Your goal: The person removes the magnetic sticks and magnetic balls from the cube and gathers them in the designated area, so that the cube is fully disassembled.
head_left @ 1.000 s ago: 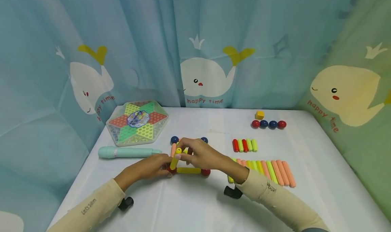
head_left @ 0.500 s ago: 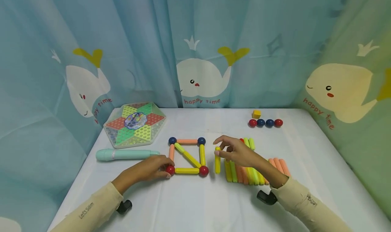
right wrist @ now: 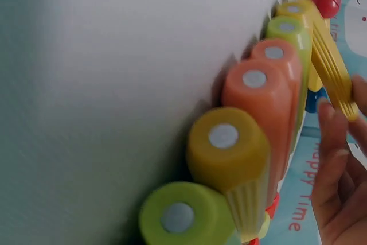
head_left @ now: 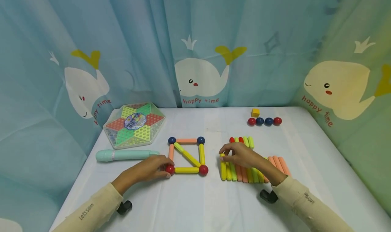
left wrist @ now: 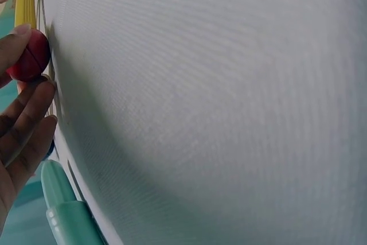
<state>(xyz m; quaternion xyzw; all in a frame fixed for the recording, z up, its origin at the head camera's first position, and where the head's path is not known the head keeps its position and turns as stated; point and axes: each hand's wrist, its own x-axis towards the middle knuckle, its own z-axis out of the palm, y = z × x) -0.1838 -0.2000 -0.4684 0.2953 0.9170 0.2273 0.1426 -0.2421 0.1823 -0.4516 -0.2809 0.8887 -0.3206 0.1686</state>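
A flat square of magnetic sticks and balls lies on the white table, with blue balls at its far corners, red balls at its near ones and a yellow diagonal stick (head_left: 190, 157) across it. My left hand (head_left: 149, 168) holds the near-left red ball (head_left: 170, 170) between thumb and fingers; the left wrist view shows the thumb on that ball (left wrist: 30, 58). On the right, my right hand (head_left: 239, 154) pinches the upper end of a yellow stick (head_left: 223, 171). This stick stands tilted beside the left end of a row of sticks (right wrist: 261, 93) in the right wrist view.
A teal microphone-shaped stick (head_left: 126, 155) and a hexagonal Chinese checkers board (head_left: 134, 125) lie at the left. Back right are a yellow cube (head_left: 255, 112) and a line of red and blue balls (head_left: 264, 121). Short sticks (head_left: 251, 142) lie behind the right hand.
My right hand has carried the yellow stick from above the near-left red ball rightward to the row's left end, lowering it there. The left hand has stayed at the red ball.
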